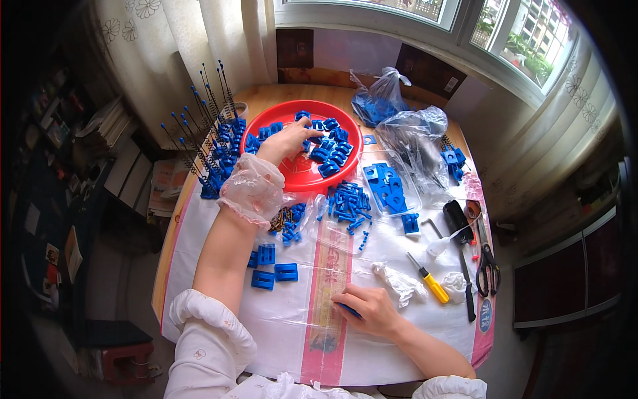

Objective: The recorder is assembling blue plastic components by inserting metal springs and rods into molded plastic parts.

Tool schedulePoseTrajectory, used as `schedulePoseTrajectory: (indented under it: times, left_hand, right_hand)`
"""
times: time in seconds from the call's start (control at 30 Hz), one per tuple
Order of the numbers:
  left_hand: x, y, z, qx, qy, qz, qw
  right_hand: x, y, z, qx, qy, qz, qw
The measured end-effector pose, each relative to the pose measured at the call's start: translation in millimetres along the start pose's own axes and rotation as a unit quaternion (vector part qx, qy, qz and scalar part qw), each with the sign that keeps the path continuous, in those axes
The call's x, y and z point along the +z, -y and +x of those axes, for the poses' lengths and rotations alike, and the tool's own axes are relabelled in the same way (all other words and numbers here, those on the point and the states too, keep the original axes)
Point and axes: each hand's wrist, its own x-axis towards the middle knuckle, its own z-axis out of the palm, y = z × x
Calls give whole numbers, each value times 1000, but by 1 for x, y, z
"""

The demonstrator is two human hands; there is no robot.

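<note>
My left hand (286,141) reaches into a round red basin (292,181) at the far middle of the table. Its fingers are spread over several blue plastic blocks (325,151) lying there, and it appears to hold none of them. Close to the table's near edge, my right hand (371,310) is closed around a blue plastic piece (349,310), mostly hidden under its fingers. To the left of that hand lie several flat blue slotted blocks (286,272). A pile of small blue pins (349,203) is in front of the basin, beside brass-coloured screws (282,220).
Tall springy rods with blue bases (212,176) stand left of the basin. Blue plates (387,186) fill a clear tray at right, near plastic bags (419,139). A yellow screwdriver (433,286), crumpled tissue (401,283) and black scissors (489,269) lie along the right side.
</note>
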Motion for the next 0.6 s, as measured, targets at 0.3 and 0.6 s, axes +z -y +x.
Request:
schedulePoseTrajectory:
  times: [0.3, 0.6]
  left_hand:
    - [-4, -12, 6, -72, -28, -52, 996]
    - [-5, -17, -2, -3, -113, -15, 993]
  right_hand:
    - [-2, 0, 1, 2, 1, 0, 1000]
    - [-2, 0, 0, 5, 3, 0, 1000]
